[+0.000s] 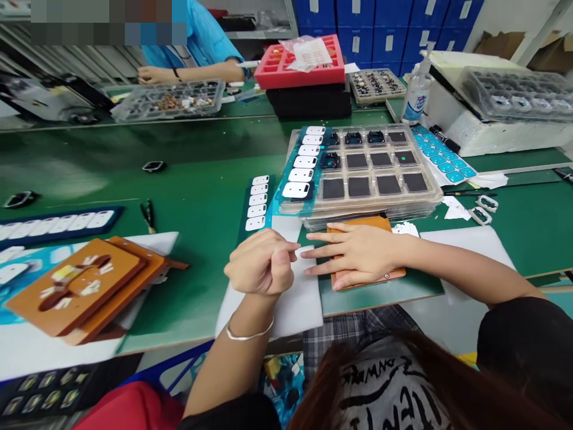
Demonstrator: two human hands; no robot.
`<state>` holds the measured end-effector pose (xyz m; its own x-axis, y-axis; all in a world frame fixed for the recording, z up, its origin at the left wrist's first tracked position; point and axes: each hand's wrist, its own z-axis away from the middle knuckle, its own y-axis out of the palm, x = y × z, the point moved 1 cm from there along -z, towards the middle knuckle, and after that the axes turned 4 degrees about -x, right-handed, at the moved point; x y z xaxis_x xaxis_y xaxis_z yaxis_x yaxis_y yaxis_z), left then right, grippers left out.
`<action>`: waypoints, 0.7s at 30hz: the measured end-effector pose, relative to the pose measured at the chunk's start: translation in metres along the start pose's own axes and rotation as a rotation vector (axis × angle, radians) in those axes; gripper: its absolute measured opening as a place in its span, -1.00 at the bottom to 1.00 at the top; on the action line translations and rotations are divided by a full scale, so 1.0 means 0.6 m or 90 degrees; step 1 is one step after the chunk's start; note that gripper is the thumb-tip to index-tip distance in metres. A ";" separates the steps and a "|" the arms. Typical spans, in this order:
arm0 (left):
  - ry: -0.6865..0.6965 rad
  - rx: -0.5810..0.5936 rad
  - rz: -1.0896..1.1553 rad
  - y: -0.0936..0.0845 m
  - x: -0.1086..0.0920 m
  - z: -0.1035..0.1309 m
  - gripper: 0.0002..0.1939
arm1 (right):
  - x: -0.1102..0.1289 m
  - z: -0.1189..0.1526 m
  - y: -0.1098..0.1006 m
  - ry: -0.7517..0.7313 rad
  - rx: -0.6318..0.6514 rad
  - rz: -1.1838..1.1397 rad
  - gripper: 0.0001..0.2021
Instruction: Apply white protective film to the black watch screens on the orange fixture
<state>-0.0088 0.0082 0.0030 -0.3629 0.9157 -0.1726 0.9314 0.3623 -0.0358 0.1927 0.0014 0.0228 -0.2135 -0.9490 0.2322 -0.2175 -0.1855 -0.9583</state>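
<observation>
My left hand [262,266] is raised over a white sheet [308,301], its fingers curled with thumb against index finger. Anything between those fingertips is too small or hidden to make out. My right hand [362,254] lies flat, fingers spread, on an orange block-like fixture [380,224] and covers most of it. Just beyond it sits a stack of clear compartment trays [373,206] with dark square pads and a few black watch-case-like parts [353,138]. A blue strip of white rounded labels [305,162] lies across the trays' left side. A second label strip [257,203] is on the table.
On the left, an orange two-layer fixture [76,286] rests on white sheeting. Tweezers [147,216] and a black case part [153,166] lie on the green table. A pump bottle [416,98] stands at back right, near a red tray [299,70]. A co-worker's arm [192,73] is across the table.
</observation>
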 end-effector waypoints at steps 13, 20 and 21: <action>0.020 0.267 0.123 0.027 -0.017 -0.019 -0.78 | 0.006 0.081 -0.063 0.335 -0.197 -0.161 -0.67; 0.044 0.270 0.109 0.036 -0.031 -0.018 -0.43 | 0.027 0.053 -0.024 0.317 -0.346 -0.801 -0.64; 0.038 0.252 0.120 0.036 -0.032 -0.016 -0.44 | 0.031 0.049 -0.019 0.307 -0.335 -0.862 -0.63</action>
<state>0.0179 0.0004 0.0151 -0.1752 0.9721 -0.1559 0.9169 0.1034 -0.3855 0.2194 -0.0216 0.0331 0.1600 0.0438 0.9861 -0.7777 -0.6096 0.1533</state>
